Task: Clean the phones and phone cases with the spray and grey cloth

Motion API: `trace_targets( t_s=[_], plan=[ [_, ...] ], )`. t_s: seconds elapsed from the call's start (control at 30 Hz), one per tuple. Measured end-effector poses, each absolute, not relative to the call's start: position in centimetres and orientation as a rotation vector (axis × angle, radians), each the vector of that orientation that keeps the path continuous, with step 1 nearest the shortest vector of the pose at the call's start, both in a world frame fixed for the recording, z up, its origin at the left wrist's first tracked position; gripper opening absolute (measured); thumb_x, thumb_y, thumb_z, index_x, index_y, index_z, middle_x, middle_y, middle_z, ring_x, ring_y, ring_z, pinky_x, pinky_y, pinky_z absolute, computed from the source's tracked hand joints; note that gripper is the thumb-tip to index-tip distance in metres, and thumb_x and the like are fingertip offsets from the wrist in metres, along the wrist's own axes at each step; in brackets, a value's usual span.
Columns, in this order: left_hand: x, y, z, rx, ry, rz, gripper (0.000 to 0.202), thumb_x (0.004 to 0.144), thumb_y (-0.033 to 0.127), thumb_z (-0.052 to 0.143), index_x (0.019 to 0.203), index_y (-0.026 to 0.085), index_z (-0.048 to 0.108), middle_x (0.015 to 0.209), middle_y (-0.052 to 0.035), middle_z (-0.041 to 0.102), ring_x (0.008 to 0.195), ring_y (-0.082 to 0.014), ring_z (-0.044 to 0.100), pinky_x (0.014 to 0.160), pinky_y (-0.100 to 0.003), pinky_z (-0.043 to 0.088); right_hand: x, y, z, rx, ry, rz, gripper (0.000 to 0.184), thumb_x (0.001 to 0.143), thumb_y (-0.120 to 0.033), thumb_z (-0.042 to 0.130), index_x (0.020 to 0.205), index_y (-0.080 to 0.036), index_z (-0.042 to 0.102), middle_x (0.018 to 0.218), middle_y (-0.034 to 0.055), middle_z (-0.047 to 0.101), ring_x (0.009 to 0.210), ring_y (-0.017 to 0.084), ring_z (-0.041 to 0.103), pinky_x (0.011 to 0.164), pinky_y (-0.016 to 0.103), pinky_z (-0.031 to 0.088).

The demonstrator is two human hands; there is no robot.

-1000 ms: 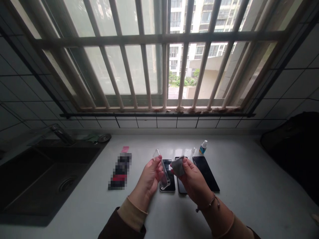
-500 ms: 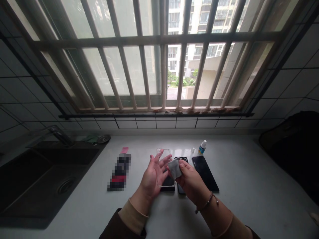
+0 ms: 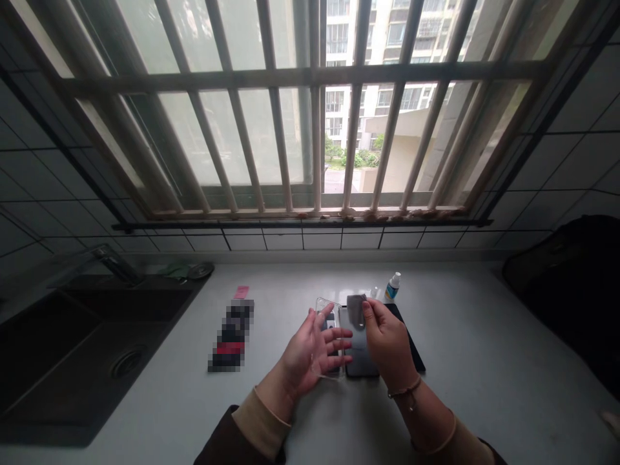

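A clear phone case (image 3: 318, 363) lies against the spread fingers of my left hand (image 3: 310, 352), which is turned palm up and supports it. Those fingers show through the transparent plastic. My right hand (image 3: 390, 336) pinches a small folded grey cloth (image 3: 357, 311) between thumb and fingers, a little right of the case and apart from it. Below the cloth lies a dark phone (image 3: 361, 367). Behind my right hand a flat black device (image 3: 417, 356) is partly hidden. Another phone shows in part behind the case and my left fingers.
A small white bottle (image 3: 393, 285) with a blue label stands at the back, beside a tiny white cap (image 3: 374, 292). At the left lie a pink piece (image 3: 241, 292) and a blurred dark item (image 3: 231, 336). A sink (image 3: 159, 303) is farther left, a black bag (image 3: 571, 290) far right.
My right hand has moved right and slightly up with the grey cloth, away from the case. My left hand has shifted a little right, and the case has moved and tilted with it.
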State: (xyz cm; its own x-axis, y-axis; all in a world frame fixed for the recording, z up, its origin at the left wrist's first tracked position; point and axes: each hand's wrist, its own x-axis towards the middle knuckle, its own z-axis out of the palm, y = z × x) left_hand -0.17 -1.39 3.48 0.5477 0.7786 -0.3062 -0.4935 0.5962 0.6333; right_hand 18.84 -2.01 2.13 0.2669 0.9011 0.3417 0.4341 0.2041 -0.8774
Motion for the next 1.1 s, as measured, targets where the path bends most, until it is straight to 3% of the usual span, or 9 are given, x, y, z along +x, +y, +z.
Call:
trace_targets(
  t_s=[0.13, 0.3, 0.4, 0.6, 0.77, 0.83, 0.97, 1.1],
  plan=[
    [0.5, -2.2, 3.6, 0.513, 0.551, 0.732, 0.073, 0.103, 0.066, 0.044, 0.164, 0.028, 0.034, 0.124, -0.0184, 0.068, 0.100, -0.0277, 0.072, 0.084, -0.041, 0.058, 19.2, -2.2, 2.5, -1.325, -1.552, 0.258, 0.036, 0.109, -0.038, 0.050, 0.134, -0.023, 0.071, 0.124, 0.0135, 0.078, 0.112, 0.031, 0.076, 0.096, 0.045, 0.061],
    [1.0, -2.4, 3.7, 0.504, 0.457, 0.747, 0.061, 0.105, 0.063, 0.041, 0.148, 0.024, 0.058, 0.129, -0.0167, 0.068, 0.104, -0.0273, 0.070, 0.084, -0.040, 0.058, 18.4, -1.7, 1.2, -1.182, -1.886, 0.267, 0.041, 0.103, -0.013, 0.052, 0.138, -0.026, 0.070, 0.137, 0.0096, 0.073, 0.130, 0.030, 0.069, 0.114, 0.052, 0.055],
    [1.0, -2.1, 3.4, 0.449, 0.456, 0.782, 0.056, 0.106, 0.061, 0.042, 0.140, 0.022, 0.064, 0.128, -0.0156, 0.069, 0.103, -0.0266, 0.070, 0.084, -0.039, 0.058, 17.9, -1.5, 0.7, -1.107, -1.972, 0.280, 0.050, 0.098, -0.005, 0.054, 0.140, -0.027, 0.069, 0.143, 0.0093, 0.069, 0.135, 0.029, 0.065, 0.116, 0.049, 0.054],
    [0.3, -1.0, 2.5, 0.314, 0.602, 0.926, 0.058, 0.106, 0.059, 0.045, 0.157, 0.032, 0.045, 0.136, -0.0148, 0.068, 0.110, -0.0281, 0.073, 0.091, -0.043, 0.059, 17.0, -2.1, 1.0, -0.911, -2.128, 0.345, 0.045, 0.100, -0.007, 0.057, 0.139, -0.026, 0.069, 0.141, 0.0087, 0.071, 0.133, 0.025, 0.067, 0.115, 0.042, 0.056],
    [-0.2, 0.1, 2.1, 0.254, 0.690, 0.929, 0.071, 0.105, 0.063, 0.040, 0.142, 0.006, 0.059, 0.109, -0.0221, 0.075, 0.094, -0.0294, 0.076, 0.085, -0.040, 0.061, 16.5, -2.7, 1.6, -0.855, -2.190, 0.445, 0.038, 0.103, -0.012, 0.058, 0.133, -0.030, 0.073, 0.136, 0.0054, 0.074, 0.131, 0.025, 0.068, 0.114, 0.041, 0.056],
    [-0.4, 0.4, 2.0, 0.233, 0.709, 0.894, 0.075, 0.104, 0.067, 0.039, 0.134, 0.002, 0.063, 0.101, -0.0223, 0.075, 0.088, -0.0296, 0.076, 0.083, -0.041, 0.061, 16.5, -2.9, 1.9, -0.842, -2.216, 0.485, 0.037, 0.104, -0.013, 0.057, 0.131, -0.032, 0.074, 0.134, 0.0031, 0.076, 0.130, 0.025, 0.069, 0.113, 0.040, 0.057],
    [-0.6, 0.6, 2.2, 0.198, 0.753, 0.985, 0.064, 0.104, 0.062, 0.042, 0.135, 0.009, 0.062, 0.116, -0.0223, 0.075, 0.096, -0.0306, 0.076, 0.090, -0.047, 0.061, 16.4, -3.3, 2.3, -0.776, -2.266, 0.492, 0.037, 0.105, -0.012, 0.054, 0.132, -0.031, 0.072, 0.133, 0.0039, 0.076, 0.131, 0.022, 0.068, 0.114, 0.038, 0.055],
    [-1.2, 0.9, 2.9, 0.166, 0.788, 1.069, 0.055, 0.106, 0.054, 0.043, 0.140, 0.013, 0.057, 0.128, -0.0226, 0.071, 0.101, -0.0288, 0.075, 0.091, -0.047, 0.062, 16.2, -3.8, 2.5, -0.741, -2.341, 0.450, 0.037, 0.107, -0.013, 0.049, 0.134, -0.027, 0.070, 0.136, 0.0062, 0.075, 0.132, 0.021, 0.068, 0.114, 0.035, 0.055]
  ],
)
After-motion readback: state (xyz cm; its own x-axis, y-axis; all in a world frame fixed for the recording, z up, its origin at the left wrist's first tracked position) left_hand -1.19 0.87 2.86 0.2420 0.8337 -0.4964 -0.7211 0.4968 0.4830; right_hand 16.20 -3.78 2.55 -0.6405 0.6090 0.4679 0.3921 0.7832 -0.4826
